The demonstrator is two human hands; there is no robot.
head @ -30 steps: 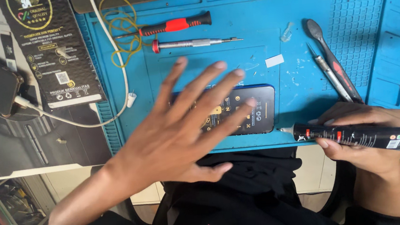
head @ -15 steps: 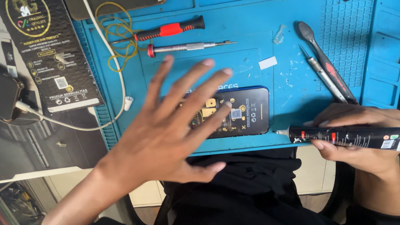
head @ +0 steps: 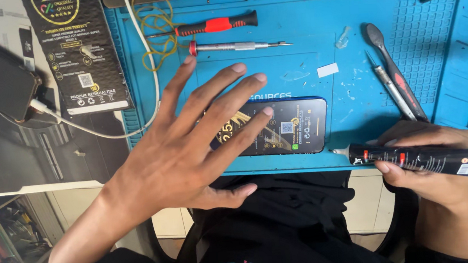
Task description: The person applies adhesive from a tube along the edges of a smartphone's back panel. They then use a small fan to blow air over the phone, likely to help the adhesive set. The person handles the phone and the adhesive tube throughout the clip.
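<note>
Right now the smartphone (head: 279, 126) is lying face-up at frame centre on the blue repair mat (head: 354, 81). Left hand (head: 190, 146) is hovering over it, fingers spread. Right hand (head: 434, 164) is pinching a black adhesive tube (head: 417, 158), nozzle aiming toward the phone's edge.

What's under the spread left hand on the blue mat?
The left hand hovers over the dark phone on the blue mat. The phone's left end is covered.
</note>
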